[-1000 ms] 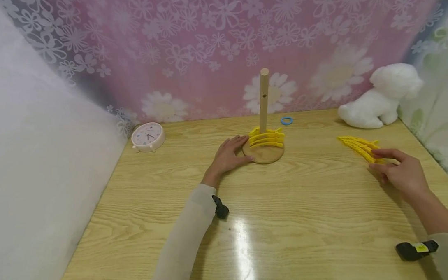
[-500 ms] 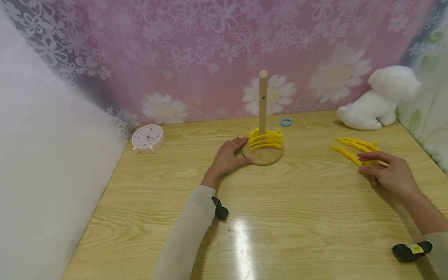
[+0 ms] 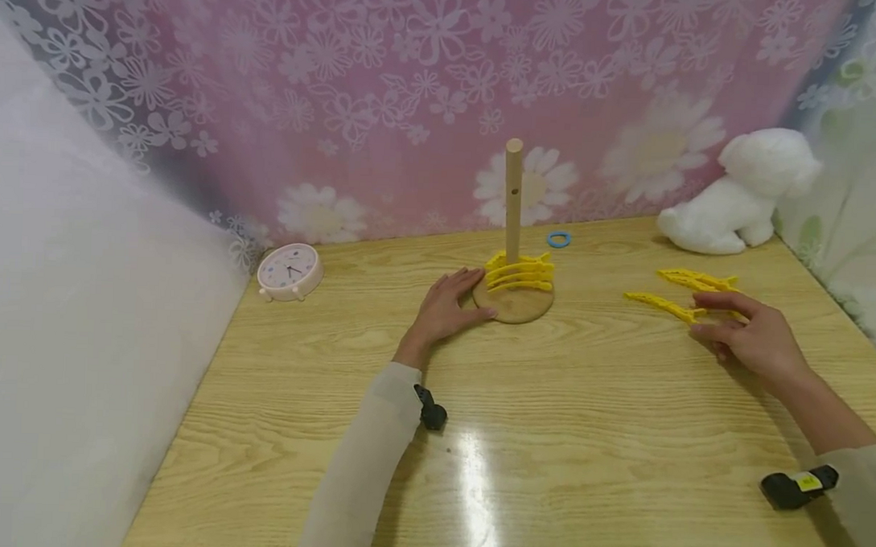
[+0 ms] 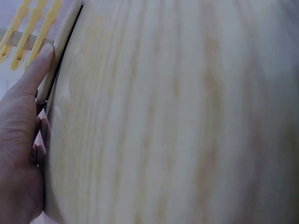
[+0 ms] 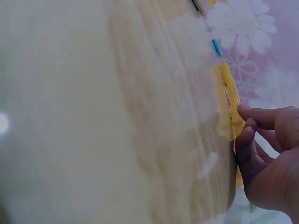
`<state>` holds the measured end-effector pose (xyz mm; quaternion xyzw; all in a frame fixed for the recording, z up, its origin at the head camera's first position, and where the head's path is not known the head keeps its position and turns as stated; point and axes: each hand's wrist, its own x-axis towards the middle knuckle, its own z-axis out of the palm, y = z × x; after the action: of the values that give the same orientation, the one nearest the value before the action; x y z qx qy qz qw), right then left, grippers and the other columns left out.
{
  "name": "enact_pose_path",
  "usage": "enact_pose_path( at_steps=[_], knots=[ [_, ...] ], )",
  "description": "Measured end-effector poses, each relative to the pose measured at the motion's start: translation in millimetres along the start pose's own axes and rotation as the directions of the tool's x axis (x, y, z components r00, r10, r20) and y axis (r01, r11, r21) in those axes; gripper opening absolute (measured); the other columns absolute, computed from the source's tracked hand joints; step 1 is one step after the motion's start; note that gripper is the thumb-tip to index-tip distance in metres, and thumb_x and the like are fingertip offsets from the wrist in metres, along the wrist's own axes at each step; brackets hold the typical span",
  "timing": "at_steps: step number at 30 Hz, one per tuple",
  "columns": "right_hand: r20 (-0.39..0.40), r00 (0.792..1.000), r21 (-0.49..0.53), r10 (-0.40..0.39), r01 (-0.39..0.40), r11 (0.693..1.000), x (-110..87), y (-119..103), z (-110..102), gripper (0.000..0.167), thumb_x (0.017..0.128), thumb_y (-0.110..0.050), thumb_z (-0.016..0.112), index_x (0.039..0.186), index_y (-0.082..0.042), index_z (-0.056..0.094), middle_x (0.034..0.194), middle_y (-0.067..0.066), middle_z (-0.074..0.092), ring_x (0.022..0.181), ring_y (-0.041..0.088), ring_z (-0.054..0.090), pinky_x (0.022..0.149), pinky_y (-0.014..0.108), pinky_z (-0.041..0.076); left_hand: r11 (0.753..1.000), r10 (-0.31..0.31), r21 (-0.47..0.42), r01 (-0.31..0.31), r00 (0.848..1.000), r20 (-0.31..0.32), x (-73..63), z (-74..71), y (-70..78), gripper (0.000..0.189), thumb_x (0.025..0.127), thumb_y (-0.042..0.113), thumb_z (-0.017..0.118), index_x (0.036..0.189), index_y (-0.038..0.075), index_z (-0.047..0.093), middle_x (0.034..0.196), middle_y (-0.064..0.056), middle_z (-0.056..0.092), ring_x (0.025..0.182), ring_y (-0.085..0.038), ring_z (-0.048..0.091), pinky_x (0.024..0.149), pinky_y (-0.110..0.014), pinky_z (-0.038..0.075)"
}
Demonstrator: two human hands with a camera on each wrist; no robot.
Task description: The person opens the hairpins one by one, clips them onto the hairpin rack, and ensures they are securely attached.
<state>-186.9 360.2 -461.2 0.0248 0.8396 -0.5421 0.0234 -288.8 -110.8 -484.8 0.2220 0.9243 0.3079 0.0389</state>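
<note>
In the head view, my left hand rests at the left rim of a round wooden base, thumb and fingers spread and fairly straight along its edge. From the base rises a wooden post with a small hole near its top. Several yellow alligator hair clips are gathered around the post's foot. My right hand pinches the end of another yellow hair clip between thumb and fingers; its tip points left. More yellow clips lie just behind this hand, partly covered by its fingers.
A blue ring lies behind the post. At the back left sits a pink-rimmed alarm clock; a white plush dog occupies the back right corner. Flowered cloth lines the back of the wood-grain table.
My right hand has drawn one hair clip leftward, apart from the other clips, which stay behind on the table. My left hand keeps its place at the base.
</note>
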Motion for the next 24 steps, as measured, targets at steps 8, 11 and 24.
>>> enact_pose_path(
  at_steps=[8, 11, 24],
  knots=[
    [0.011, 1.0, -0.376, -0.019, 0.022, 0.926, 8.1, -5.1, 5.2, 0.063, 0.096, -0.037, 0.077, 0.142, 0.003, 0.058, 0.152, 0.035, 0.044, 0.118, 0.049, 0.047, 0.085, 0.039, 0.045, 1.0, 0.001, 0.011, -0.001, 1.0, 0.01, 0.1, -0.3, -0.7, 0.087, 0.094, 0.06, 0.07, 0.165, 0.032, 0.03, 0.169, 0.011, 0.031, 0.159, -0.009, 0.017, 0.13, -0.031, 0.002],
    [0.001, 1.0, -0.383, -0.016, 0.015, 0.924, 8.3, -5.6, 6.7, 0.056, 0.099, -0.036, 0.074, 0.138, 0.003, 0.061, 0.151, 0.035, 0.045, 0.116, 0.049, 0.048, 0.08, 0.039, 0.041, 1.0, -0.003, 0.011, 0.003, 1.0, 0.014, 0.3, -0.6, -0.8, 0.087, 0.093, 0.061, 0.07, 0.165, 0.033, 0.03, 0.169, 0.012, 0.031, 0.158, -0.007, 0.016, 0.13, -0.03, 0.001],
    [-0.041, 0.999, 0.012, -0.008, 0.008, 1.0, 7.1, -15.6, 18.0, 0.036, 0.107, -0.027, 0.061, 0.138, -0.01, 0.059, 0.09, -0.008, 0.067, 0.055, 0.014, 0.053, 0.044, 0.031, 0.047, 1.0, -0.003, -0.001, 0.003, 1.0, 0.011, 0.5, -0.4, -1.7, 0.087, 0.093, 0.061, 0.07, 0.165, 0.033, 0.03, 0.168, 0.014, 0.031, 0.158, -0.004, 0.016, 0.13, -0.029, 0.001]
  ],
)
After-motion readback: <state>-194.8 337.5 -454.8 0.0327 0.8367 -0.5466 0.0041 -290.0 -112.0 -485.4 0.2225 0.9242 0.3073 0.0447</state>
